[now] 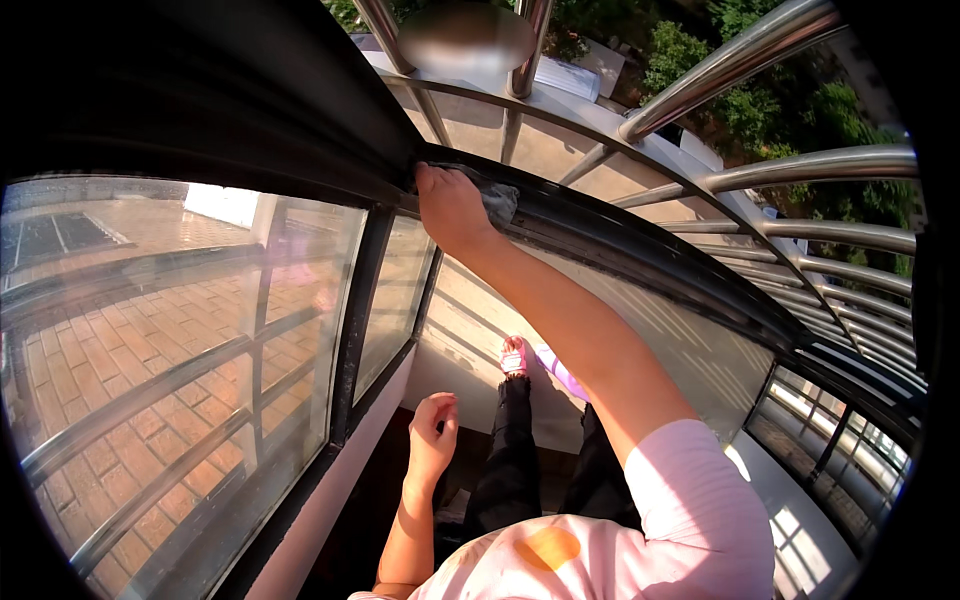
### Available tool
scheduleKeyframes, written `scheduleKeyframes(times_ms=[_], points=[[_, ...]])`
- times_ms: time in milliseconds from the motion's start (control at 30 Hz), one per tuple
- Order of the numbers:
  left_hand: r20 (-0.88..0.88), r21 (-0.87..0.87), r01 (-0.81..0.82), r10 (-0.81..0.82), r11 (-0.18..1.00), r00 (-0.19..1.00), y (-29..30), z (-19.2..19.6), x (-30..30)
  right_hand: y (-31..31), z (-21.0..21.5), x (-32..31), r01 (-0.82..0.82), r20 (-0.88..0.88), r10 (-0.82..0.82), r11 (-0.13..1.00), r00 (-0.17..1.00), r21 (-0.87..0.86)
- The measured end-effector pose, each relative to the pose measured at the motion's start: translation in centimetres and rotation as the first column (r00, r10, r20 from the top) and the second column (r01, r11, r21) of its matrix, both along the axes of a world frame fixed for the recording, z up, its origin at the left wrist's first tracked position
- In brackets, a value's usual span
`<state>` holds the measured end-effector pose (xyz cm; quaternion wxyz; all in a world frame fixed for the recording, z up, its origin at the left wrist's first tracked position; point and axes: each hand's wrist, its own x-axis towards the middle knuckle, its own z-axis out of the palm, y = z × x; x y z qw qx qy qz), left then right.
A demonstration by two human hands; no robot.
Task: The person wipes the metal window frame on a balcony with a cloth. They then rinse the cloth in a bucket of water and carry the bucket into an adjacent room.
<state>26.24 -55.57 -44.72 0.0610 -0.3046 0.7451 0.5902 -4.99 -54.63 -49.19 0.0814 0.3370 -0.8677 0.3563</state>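
Note:
My right arm reaches forward to the corner of the dark window frame (600,255). There my right hand (455,208) is closed on a grey cloth (498,200), pressed against the frame's rail. Part of the cloth is hidden under the fingers, and its loose end spreads along the rail to the right of the hand. My left hand (432,428) hangs low in front of my body, its fingers curled in loosely toward the thumb. Nothing shows inside it, and it touches neither the frame nor the glass.
A glass pane (180,330) on the left looks onto a brick-tiled surface. Curved metal guard bars (820,170) run outside the frame, with trees (740,100) beyond. Below me are my feet in pink sandals (513,357) on a pale sunlit surface.

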Motion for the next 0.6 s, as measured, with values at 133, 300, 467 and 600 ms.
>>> scheduleKeyframes(times_ms=[133,300,467,600], points=[[-0.010,-0.041,-0.032,0.031,0.999,0.999,0.3,0.7,0.4,1.2,0.3,2.0,0.115,0.038,-0.113,0.992,0.993,-0.057],[-0.026,0.000,0.083,-0.083,0.997,0.996,1.4,0.5,0.0,-0.7,-0.6,-0.4,0.116,-0.121,-0.122,0.992,0.985,-0.049],[-0.025,-0.019,0.068,-0.068,0.998,0.997,1.3,0.8,1.5,1.4,0.4,2.1,0.180,0.124,-0.175,0.983,0.977,-0.032],[-0.012,0.001,0.137,-0.137,0.991,0.990,1.4,0.5,1.4,-0.3,1.1,0.8,0.117,0.145,-0.098,0.985,0.985,-0.124]])
